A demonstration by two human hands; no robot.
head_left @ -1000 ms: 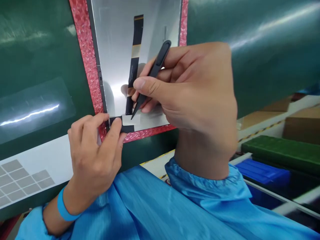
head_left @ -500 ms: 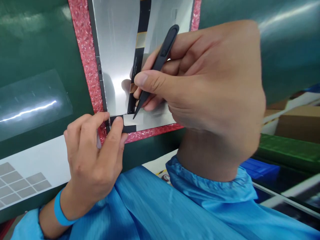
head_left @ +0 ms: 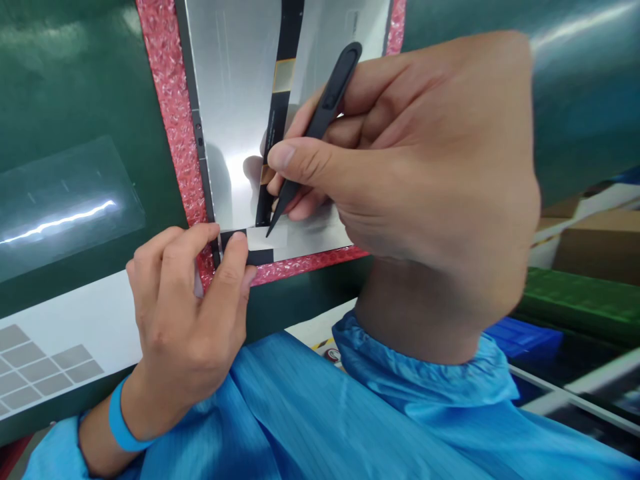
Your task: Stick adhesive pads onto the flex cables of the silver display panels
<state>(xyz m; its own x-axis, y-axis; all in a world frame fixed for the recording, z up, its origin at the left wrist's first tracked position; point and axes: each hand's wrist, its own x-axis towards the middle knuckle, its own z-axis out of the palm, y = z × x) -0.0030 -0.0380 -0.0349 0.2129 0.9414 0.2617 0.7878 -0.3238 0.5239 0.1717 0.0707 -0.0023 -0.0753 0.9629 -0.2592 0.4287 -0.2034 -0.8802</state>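
Note:
A silvery metal panel lies on pink bubble wrap, with a black flex strip running down it. My right hand pinches black tweezers, whose tip touches or hovers just over a small pale label at the panel's lower left corner. Beside that label is a black patch. My left hand rests at this corner with its fingers apart; the thumb presses on the black patch and a fingertip lies at the panel's left edge.
A clear plastic sheet lies on the green table at the left. Below it is a white sheet with grey squares. At the right are a cardboard box, a green edge and a blue bin.
My right hand has shifted very slightly up and to the right at the knuckles, while the tweezers' tip stays at the label. My left hand looks almost unmoved.

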